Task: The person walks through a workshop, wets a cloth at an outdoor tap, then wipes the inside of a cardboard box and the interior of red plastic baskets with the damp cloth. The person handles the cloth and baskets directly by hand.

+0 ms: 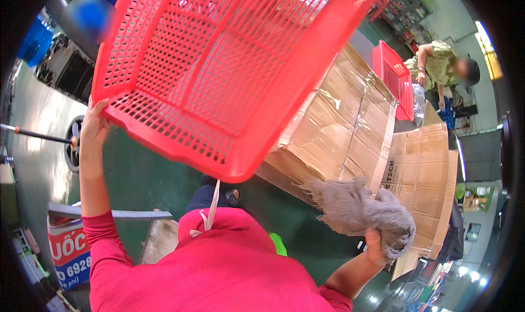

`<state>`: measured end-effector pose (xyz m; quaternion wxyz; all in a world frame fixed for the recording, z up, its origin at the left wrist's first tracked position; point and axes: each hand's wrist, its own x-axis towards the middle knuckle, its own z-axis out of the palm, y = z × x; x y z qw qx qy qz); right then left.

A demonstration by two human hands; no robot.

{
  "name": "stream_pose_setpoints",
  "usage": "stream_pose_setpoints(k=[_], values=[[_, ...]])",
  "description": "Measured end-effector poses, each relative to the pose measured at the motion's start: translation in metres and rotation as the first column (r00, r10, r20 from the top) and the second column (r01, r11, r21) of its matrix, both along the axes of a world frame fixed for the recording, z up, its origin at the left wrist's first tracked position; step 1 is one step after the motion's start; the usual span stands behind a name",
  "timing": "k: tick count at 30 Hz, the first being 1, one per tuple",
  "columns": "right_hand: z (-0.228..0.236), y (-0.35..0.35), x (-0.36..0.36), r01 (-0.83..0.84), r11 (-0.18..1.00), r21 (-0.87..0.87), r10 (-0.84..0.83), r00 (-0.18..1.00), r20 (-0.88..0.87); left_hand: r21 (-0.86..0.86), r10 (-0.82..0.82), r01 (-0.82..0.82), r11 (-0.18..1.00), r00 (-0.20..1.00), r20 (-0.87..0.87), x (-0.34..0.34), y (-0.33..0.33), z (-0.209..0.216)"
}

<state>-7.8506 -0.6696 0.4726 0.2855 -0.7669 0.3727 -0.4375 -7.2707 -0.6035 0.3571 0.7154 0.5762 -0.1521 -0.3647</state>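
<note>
A large red plastic basket [213,77] with slotted walls and floor is held up tilted in front of me. My left hand [97,123] grips its lower left corner, thumb and fingers closed on the rim. Out to the right, my right hand [375,248] is closed around a crumpled grey cloth [355,205] with frayed edges. The cloth hangs apart from the basket, just over the near edge of a cardboard-covered table [333,131]. Part of the right hand's fingers is hidden by the cloth.
Another red basket [395,79] sits at the table's far end, beside a person [437,66] in a patterned top. Cardboard sheets [421,186] stand along the right. At left are a wheel [74,142], a pole [44,135] and a red-and-blue printed box [68,252].
</note>
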Motion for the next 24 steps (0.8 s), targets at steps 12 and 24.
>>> stream_pose_setpoints(k=[12,24], values=[[-0.004,-0.068,0.184,-0.279,0.954,-0.108,0.147,0.749,-0.646,0.428,-0.281,0.276,0.861,0.958,-0.052,0.086,-0.004,-0.119],[-0.317,-0.246,0.369,0.048,0.880,0.472,0.205,0.858,-0.470,0.552,-0.465,0.247,0.796,0.834,0.297,0.129,-0.097,-0.159]])
